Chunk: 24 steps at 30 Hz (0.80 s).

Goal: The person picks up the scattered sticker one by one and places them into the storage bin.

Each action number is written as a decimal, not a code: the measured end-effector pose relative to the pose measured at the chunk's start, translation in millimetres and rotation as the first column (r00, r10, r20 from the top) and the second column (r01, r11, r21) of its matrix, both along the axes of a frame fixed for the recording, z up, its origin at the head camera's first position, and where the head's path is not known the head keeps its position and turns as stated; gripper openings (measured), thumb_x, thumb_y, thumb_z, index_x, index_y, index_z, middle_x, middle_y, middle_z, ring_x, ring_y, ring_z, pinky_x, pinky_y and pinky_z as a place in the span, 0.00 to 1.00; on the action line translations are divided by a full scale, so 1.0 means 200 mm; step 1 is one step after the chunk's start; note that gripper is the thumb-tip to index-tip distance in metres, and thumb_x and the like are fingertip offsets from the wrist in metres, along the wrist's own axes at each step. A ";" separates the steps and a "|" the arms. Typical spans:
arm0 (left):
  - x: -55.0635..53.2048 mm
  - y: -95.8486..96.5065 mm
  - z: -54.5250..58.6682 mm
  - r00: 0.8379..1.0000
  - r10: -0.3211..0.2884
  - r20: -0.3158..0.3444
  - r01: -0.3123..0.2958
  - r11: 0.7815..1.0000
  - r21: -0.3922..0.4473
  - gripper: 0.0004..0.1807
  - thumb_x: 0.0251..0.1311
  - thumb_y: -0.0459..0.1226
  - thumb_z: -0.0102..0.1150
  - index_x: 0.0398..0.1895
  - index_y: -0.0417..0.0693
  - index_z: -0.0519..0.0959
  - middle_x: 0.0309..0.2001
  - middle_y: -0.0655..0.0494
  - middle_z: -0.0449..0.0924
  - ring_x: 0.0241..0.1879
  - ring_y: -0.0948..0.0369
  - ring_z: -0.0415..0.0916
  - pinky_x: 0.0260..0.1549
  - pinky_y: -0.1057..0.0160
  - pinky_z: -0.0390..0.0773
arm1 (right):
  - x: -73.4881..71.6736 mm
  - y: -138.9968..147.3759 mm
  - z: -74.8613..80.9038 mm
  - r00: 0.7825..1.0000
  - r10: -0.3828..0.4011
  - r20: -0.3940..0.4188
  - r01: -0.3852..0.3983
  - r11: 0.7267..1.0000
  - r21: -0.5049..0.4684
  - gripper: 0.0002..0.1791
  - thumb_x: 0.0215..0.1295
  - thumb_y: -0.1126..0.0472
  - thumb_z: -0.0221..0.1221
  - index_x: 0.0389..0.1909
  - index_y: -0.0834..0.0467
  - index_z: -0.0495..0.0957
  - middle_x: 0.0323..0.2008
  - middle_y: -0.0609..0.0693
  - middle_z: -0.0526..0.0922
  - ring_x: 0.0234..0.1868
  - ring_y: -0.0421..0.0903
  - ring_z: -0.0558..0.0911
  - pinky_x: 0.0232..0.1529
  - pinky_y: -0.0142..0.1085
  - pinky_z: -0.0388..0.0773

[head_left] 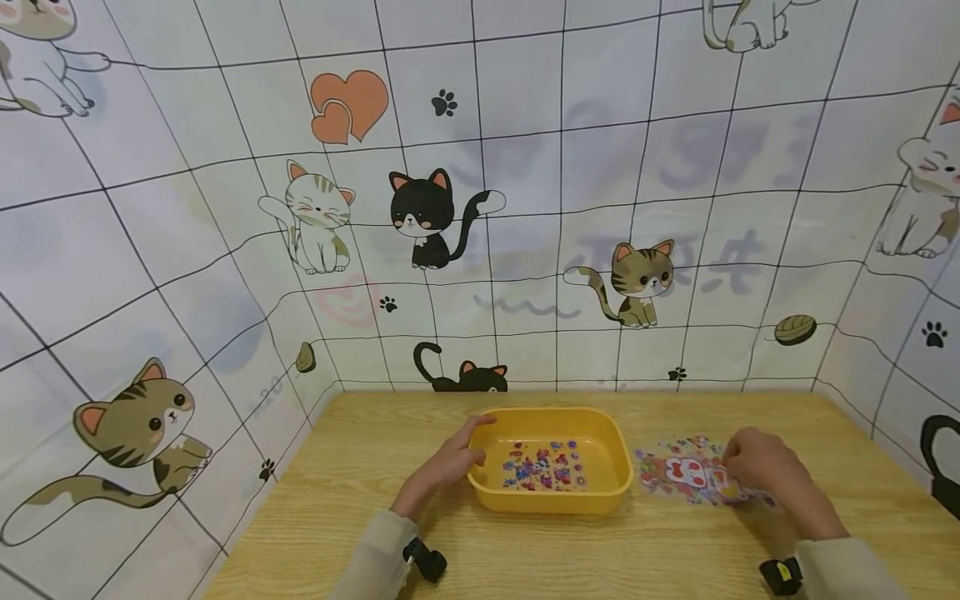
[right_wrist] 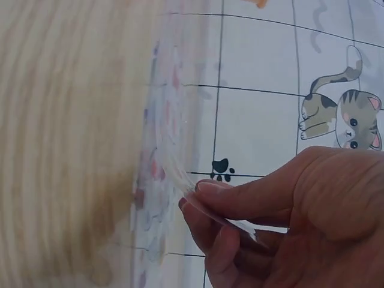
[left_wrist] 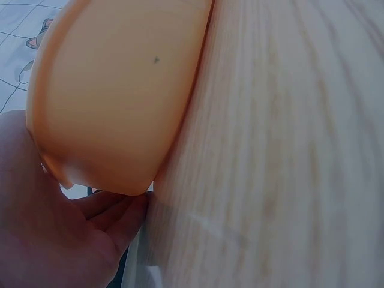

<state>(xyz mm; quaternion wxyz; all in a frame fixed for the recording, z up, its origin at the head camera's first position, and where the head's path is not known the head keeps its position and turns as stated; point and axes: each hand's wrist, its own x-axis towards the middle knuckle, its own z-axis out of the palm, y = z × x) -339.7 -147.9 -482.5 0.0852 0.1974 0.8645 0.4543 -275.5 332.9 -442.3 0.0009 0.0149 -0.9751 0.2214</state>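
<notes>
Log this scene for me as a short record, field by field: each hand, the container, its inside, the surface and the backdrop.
Left hand: holds the left end of the yellow basin
Right hand: pinches the edge of a thin printed sheet
Container: yellow basin, upright, left of the sheet
Inside: small colourful shapes; loose or printed, unclear
Surface: wood-grain table
Backdrop: white gridded wall with cartoon cats

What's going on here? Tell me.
A person works at a table, the left hand holding the left end of a yellow basin with small colourful pieces inside. The right hand pinches the right side of a thin printed sheet or bag, just right of the basin.
</notes>
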 end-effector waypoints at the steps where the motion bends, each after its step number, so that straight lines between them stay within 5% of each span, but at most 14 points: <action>1: 0.00 0.00 0.00 1.000 0.000 -0.001 0.000 1.000 -0.001 0.39 0.59 0.33 0.51 0.77 0.58 0.63 0.81 0.45 0.55 0.72 0.46 0.63 0.50 0.53 0.70 | 0.00 0.00 0.01 1.000 0.007 0.000 -0.007 1.000 -0.006 0.11 0.58 0.68 0.56 0.35 0.69 0.84 0.35 0.62 0.85 0.30 0.50 0.75 0.29 0.42 0.72; 9: 0.00 0.00 0.00 1.000 -0.004 -0.005 0.004 1.000 -0.006 0.39 0.60 0.33 0.51 0.78 0.56 0.62 0.81 0.45 0.55 0.71 0.46 0.63 0.49 0.54 0.70 | 0.00 0.00 0.03 0.999 0.030 0.041 -0.020 0.977 -0.214 0.12 0.63 0.72 0.54 0.43 0.75 0.80 0.28 0.55 0.81 0.25 0.46 0.78 0.26 0.40 0.78; 24: 0.00 0.01 0.00 1.000 0.006 -0.006 -0.006 1.000 -0.020 0.39 0.59 0.34 0.51 0.77 0.59 0.63 0.81 0.45 0.55 0.73 0.45 0.62 0.53 0.50 0.69 | 0.04 -0.02 0.17 0.999 0.032 -0.005 -0.033 0.974 -0.224 0.11 0.67 0.72 0.56 0.45 0.77 0.79 0.32 0.58 0.84 0.28 0.47 0.81 0.28 0.42 0.81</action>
